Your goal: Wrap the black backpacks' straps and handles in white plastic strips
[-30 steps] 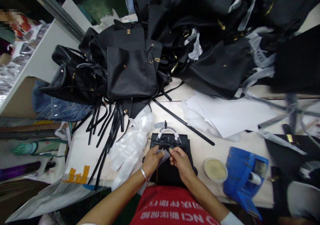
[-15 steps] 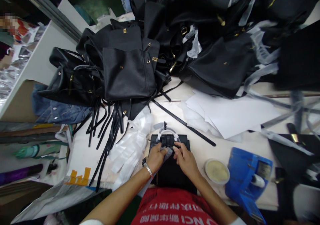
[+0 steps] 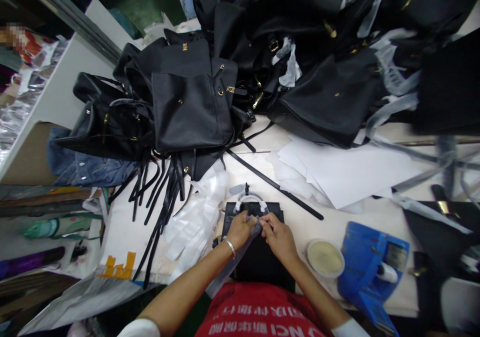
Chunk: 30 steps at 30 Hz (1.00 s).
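Note:
A black leather bag [image 3: 255, 259] lies at the table's front edge, against the red apron. Its handle [image 3: 250, 196] arches at the far end, covered in whitish wrap. My left hand [image 3: 240, 232] pinches a translucent plastic strip [image 3: 237, 258] over the bag, and the strip trails down toward the apron. Close beside it, my right hand [image 3: 278, 236] is closed, its thumb and forefinger pinching the strip's upper end. The fingertips of both hands nearly meet just below the handle. They hide the part of the bag under them.
White plastic strips [image 3: 198, 212] lie left of the bag. On the right stand a round tub of yellowish paste [image 3: 325, 258] and a blue tape dispenser [image 3: 369, 267]. Black bags [image 3: 191, 112] heap at the back, near white paper sheets [image 3: 348, 169]. Loose black straps [image 3: 159, 217] hang leftward.
My hands have come closer together over the bag. More of the plastic strip now shows stretched below my left hand, and my right fingers have closed on its end.

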Each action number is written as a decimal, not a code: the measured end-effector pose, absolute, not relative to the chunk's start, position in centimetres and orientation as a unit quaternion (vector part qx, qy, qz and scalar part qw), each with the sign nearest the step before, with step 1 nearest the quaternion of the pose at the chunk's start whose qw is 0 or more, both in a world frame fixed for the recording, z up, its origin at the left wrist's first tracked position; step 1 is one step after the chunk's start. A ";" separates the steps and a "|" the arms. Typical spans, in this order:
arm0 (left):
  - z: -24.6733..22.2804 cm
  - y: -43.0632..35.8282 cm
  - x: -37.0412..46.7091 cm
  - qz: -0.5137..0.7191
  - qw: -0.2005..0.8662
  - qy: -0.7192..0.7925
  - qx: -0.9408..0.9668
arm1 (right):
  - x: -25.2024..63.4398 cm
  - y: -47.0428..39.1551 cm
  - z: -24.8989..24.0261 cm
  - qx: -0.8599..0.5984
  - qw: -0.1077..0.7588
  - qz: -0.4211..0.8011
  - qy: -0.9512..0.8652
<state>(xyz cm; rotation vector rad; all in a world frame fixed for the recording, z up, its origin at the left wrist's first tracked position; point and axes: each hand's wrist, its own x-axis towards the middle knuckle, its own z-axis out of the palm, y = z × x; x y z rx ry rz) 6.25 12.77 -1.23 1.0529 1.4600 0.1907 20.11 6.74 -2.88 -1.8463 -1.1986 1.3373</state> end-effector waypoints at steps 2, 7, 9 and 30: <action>-0.8 12.5 5.4 0.089 0.606 0.627 0.481 | 20.0 7.1 -3.3 -0.703 0.244 0.467 -0.477; 0.8 11.4 3.1 0.107 0.628 0.595 0.489 | 19.3 7.7 -3.9 -0.742 0.099 0.334 -0.573; 1.3 10.8 2.0 0.124 0.640 0.589 0.478 | 19.3 7.9 -3.6 -0.743 0.058 0.309 -0.590; 2.5 10.0 -0.7 0.074 0.696 0.618 0.358 | 15.6 7.5 -0.5 -0.533 0.162 0.537 -0.633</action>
